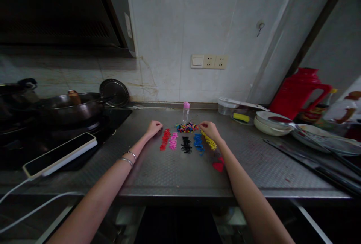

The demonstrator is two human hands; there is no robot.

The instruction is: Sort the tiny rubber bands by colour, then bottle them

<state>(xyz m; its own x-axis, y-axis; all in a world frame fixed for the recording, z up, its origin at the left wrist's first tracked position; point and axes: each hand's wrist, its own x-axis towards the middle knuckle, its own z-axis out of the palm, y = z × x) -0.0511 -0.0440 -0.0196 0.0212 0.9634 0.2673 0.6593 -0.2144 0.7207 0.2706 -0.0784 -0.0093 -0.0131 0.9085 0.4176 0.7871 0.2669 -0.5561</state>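
Small coloured bands, looking like little rubber hair ties, lie sorted on the metal counter. A mixed-colour pile (186, 127) sits at the back. In front run a red group (165, 139), a pink group (173, 141), a black group (186, 145), a blue group (199, 144) and a yellow group (210, 142). My left hand (154, 127) rests left of the red group, fingers curled closed. My right hand (210, 129) is pinched at the right edge of the mixed pile, above the yellow group. Whatever either hand's fingertips hold is too small to make out.
A small clear bottle with a pink cap (186, 111) stands behind the pile. A red heart-shaped thing (218, 165) lies by my right forearm. Bowls (272, 128) and a red thermos jug (296, 91) stand right; a phone (60, 155) and a pan (67, 108) are left.
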